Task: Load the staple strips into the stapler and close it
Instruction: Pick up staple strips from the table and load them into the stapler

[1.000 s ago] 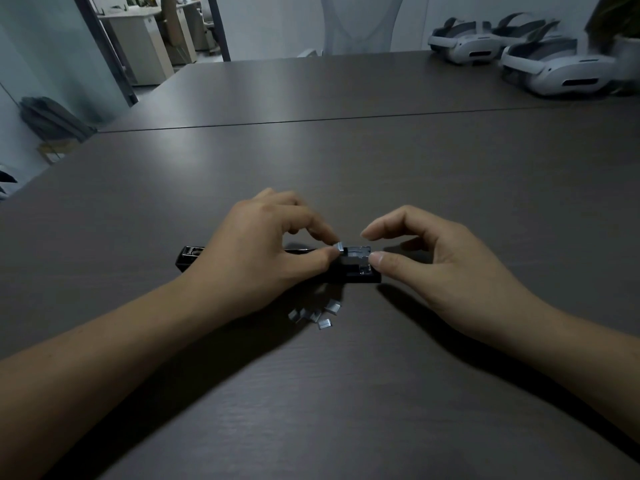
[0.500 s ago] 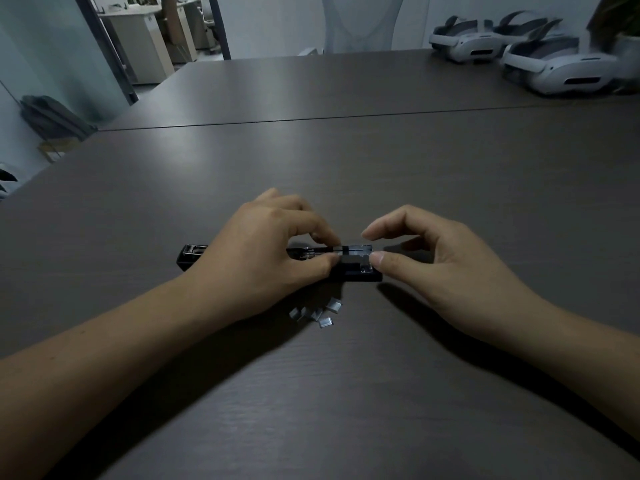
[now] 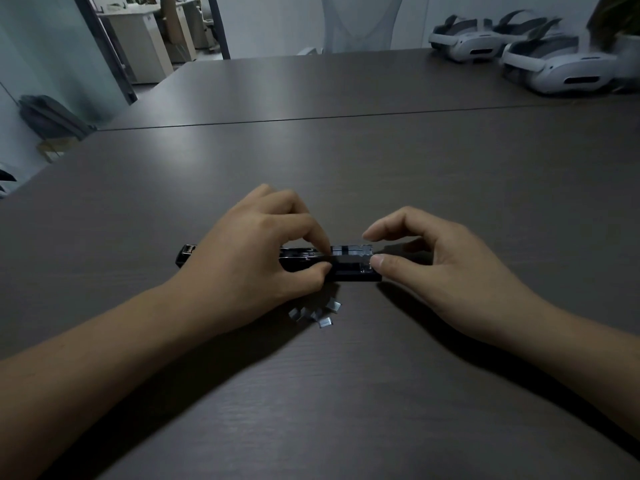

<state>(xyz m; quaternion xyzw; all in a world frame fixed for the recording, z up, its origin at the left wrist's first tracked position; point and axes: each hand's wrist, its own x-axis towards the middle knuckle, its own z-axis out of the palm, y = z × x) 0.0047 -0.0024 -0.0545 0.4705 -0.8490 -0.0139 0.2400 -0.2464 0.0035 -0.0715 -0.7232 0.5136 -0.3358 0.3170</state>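
A black stapler point(image 3: 353, 271) lies open lengthwise on the dark table, its metal staple channel point(image 3: 349, 251) facing up. My left hand point(image 3: 256, 251) covers its middle. The index fingertip and thumb pinch the channel where a short staple piece went in; that piece is hidden under the fingertip. My right hand point(image 3: 440, 258) curls round the stapler's right end, thumb tip against the near side and index finger arched over the top. Several loose short staple strips point(image 3: 317, 313) lie on the table just in front of the stapler, below my left thumb.
The dark wooden table point(image 3: 346, 393) stretches all round. White VR headsets point(image 3: 554, 69) sit at the far right corner. A chair back point(image 3: 360, 22) stands behind the far edge, and a seam point(image 3: 346, 116) crosses the table farther back.
My left hand brought a small staple piece down from above the channel into it, and the index finger now sits on top. My right hand has stayed on the stapler's end.
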